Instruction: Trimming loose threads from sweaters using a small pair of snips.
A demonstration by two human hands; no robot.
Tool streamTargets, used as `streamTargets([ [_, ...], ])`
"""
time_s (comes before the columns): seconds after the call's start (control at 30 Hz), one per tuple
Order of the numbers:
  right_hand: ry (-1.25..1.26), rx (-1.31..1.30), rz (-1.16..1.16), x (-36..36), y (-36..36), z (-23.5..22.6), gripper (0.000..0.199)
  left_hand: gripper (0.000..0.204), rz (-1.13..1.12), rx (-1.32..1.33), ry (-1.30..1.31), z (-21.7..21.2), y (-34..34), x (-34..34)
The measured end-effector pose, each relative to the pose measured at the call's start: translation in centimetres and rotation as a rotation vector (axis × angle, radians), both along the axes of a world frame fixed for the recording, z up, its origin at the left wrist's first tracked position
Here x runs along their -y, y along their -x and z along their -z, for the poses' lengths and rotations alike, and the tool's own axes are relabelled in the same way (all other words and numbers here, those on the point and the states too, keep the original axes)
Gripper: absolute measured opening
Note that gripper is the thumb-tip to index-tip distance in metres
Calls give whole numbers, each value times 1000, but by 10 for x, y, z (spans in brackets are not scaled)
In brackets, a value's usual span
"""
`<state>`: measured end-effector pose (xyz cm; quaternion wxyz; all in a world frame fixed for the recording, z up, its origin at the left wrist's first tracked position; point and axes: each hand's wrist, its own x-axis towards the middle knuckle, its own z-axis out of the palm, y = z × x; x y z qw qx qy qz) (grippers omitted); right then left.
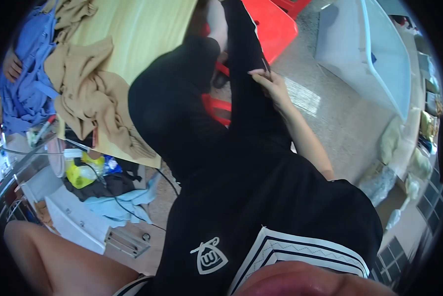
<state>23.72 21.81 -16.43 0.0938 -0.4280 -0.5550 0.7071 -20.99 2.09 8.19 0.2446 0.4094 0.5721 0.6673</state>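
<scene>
My right hand [272, 85] rests on the right leg of my black trousers [248, 89]. Its thumb and fingers are closed together at the outer edge of the cloth. Something thin and dark shows at the fingertips, too small to make out. At the far left rim, what appears to be my left hand [13, 68] has its fingers curled over a blue garment [29, 93]; the forearm between it and the elbow at lower left is out of view. Beside the blue garment, a crumpled tan knitted garment [83, 89] hangs over the table corner.
The light wooden table [142, 34] stands at upper left. Below it lie a yellow package [81, 175], light blue cloth [120, 204] and a black cable [115, 197]. A red plastic stool [278, 32] is past my legs. A translucent blue bin [350, 54] stands at right near plastic bags [379, 182].
</scene>
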Motion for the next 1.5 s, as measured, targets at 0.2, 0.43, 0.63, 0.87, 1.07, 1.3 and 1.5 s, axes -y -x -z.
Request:
streamTargets([
  [0.2, -82, -26, 25, 4, 1, 2, 17, 21, 15, 117, -146, 6, -25, 20],
  [0.43, -73, -10, 37, 7, -3, 3, 14, 16, 34, 156, -429, 0, -60, 17],
  [0.63, -83, -102, 31, 8, -4, 18, 17, 12, 141, 294, -589, 11, -111, -1],
  [0.87, -167, -132, 3, 7, -5, 27, 15, 10, 255, 366, -703, -5, -154, 1],
  [1.07, -171, -91, 3, 0, -7, 22, 21, 11, 296, 362, -670, -30, -189, 26],
  [1.3, -170, -75, 10, 3, -14, 19, 26, 14, 244, 243, -666, -57, -227, 34],
  [1.5, -49, -74, 5, 0, -7, 18, 25, 19, 762, 551, -625, -57, -237, 4],
])
